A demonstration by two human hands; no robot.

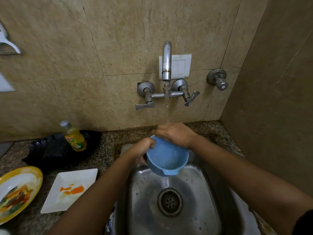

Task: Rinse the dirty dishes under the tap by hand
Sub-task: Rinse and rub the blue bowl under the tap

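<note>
The tiled wall [118,48] fills the upper frame and meets a side wall [271,99] at the right, close beside the right forearm. A speckled counter [108,141] runs across the lower left, with only a narrow strip between wall and sink [144,192]. The steel basin takes up the lower centre; there is room between the bowl and the drain [169,202].

At the left lie one black tray [50,155] and two dirty plates: a square white one [81,175], smeared orange, and a round yellow-rimmed one [33,173], cut off by the frame's left edge.

The one blue bowl [166,158] is held tilted over the sink's far end, just below the water falling from the single tap [166,61]. The left hand [144,148] grips its left rim, fingers curled over the edge. The right hand [176,134] lies over the far rim in the stream, fingers together; whether they grip cannot be told.

Two levers [144,106] flank the spout, and one knob [218,79] sits further right.

One yellow bottle [74,136] stands on the tray; its red label writing is too blurred to read.
</note>
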